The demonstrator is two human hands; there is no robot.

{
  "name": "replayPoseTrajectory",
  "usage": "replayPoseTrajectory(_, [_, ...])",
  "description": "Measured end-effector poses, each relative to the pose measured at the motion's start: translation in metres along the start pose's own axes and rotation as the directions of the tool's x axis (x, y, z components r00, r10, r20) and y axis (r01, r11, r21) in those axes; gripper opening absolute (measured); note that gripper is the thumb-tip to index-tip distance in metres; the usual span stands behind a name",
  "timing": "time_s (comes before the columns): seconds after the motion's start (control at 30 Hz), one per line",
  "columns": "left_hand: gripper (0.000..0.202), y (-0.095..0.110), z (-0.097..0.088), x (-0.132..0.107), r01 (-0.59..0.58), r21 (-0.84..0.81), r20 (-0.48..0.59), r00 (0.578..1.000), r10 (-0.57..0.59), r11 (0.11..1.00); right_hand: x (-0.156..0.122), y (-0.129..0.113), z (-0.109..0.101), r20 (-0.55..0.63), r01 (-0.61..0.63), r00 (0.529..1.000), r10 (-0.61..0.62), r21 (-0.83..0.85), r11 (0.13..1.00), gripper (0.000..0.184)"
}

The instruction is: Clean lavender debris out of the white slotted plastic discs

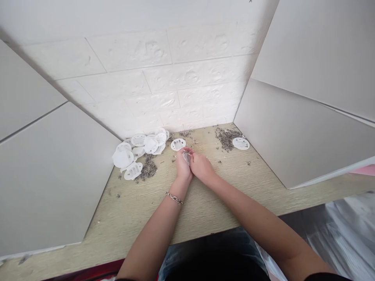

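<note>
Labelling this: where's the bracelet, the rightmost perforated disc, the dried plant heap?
Metal chain bracelet [175, 198]: head view, middle links.
Rightmost perforated disc [240, 143]: head view, its face.
Dried plant heap [226, 138]: head view, its centre.

surface: wood-grain desk top [205, 210] | on it: white perforated plastic discs [178, 144], mostly piled | dried flower buds [226, 138], scattered

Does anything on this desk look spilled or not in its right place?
Yes. Dark dried bits lie loose on the wooden desk, with one heap at the back right corner and another heap beside the white plastic discs. They look spilled because no container holds them and crumbs are scattered between the heaps.
</note>
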State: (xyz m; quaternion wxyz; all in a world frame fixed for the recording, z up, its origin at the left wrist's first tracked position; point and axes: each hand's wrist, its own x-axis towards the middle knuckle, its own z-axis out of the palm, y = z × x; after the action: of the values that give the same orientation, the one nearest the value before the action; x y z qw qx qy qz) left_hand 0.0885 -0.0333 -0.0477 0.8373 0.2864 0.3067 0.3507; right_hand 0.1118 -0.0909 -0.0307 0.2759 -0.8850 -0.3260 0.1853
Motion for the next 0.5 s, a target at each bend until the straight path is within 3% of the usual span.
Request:
replayPoseTrajectory(0.13, [0.012,0.002,0.001,0.000,0.006,-0.062,-0.043,0.999,-0.008,0.998,0.000,0.000,0.003,-0.045,0.027,0.999,-0.026,0.015,1.000,0.041])
replayPoseTrajectory(0.5, [0.014,0.012,0.003,-0.002,0.113,-0.076,-0.013,0.993,-0.114,0.991,-0.006,-0.003,-0.013,0.031,0.085,0.996,-0.085,-0.007,0.996,0.040])
